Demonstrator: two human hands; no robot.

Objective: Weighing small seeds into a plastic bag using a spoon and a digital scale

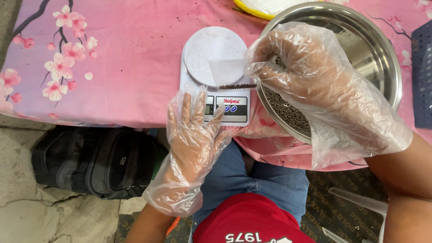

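A white digital kitchen scale (216, 58) with a round platform sits on the pink floral tablecloth (130, 58). My left hand (193, 130), in a loose clear plastic glove, rests flat at the scale's front edge, fingers on its display panel. My right hand (306, 72), also gloved, hovers over a steel bowl (382, 58) of small dark seeds (283, 110). It pinches a small clear plastic bag (227, 74) that lies across the scale platform, with a line of dark seeds along the bag's bottom.
A black bag (99, 164) lies on the concrete floor at the left, under the table edge. A yellow-rimmed dish (252, 9) stands behind the bowl. A dark blue perforated basket (423, 76) is at the right edge. My knees in blue jeans (252, 175) are below the table.
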